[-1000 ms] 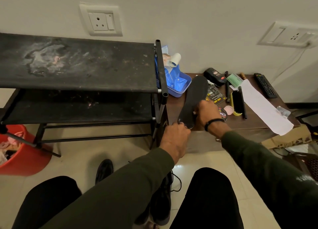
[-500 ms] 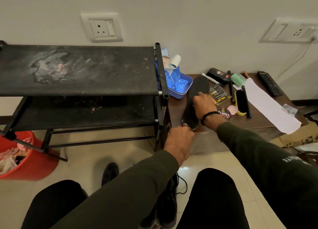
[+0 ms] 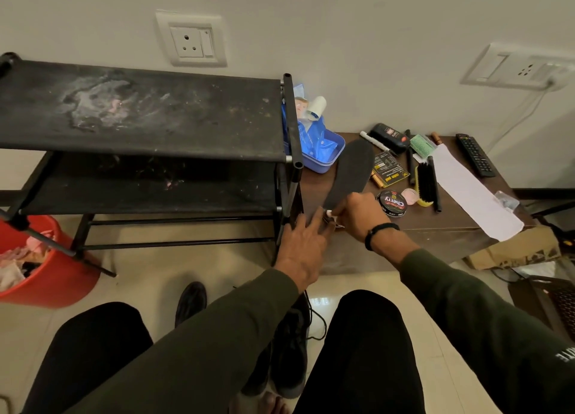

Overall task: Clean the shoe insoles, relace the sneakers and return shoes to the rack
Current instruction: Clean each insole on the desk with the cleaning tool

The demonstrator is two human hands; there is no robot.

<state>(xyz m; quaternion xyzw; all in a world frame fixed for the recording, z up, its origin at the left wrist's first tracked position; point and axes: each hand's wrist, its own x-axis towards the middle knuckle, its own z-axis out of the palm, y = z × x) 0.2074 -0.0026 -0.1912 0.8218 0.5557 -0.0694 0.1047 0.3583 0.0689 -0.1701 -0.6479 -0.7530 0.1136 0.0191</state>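
Fingers of my right hand [image 3: 357,214] curl around something small and pale at the heel end of the insole [image 3: 348,172]; I judge it a wipe or scrap of cloth, though too little shows to be sure. My left hand [image 3: 300,245] lies with fingers straight, pressing down the heel end of the insole near the table [image 3: 435,223] edge, gripping nothing. A second ago the right hand sat higher up the insole, around its middle, and it has since drawn back to the heel, while the left hand has flattened from a looser curl; I read that as one wiping stroke finishing, so the cleaning step is under way, not done. The insole lies flat on the table, toe pointing toward the blue tub [image 3: 323,157], just beside the shoe rack [image 3: 140,114]. To its right sit a polish tin [image 3: 391,202], a brush [image 3: 425,181], a sheet of paper [image 3: 466,189] and a remote [image 3: 474,155]. The sneakers [image 3: 289,351] rest on the floor between my knees, a lace trailing loose, so relacing and racking are yet to come. The rack shelves are dusty and hold no shoes.
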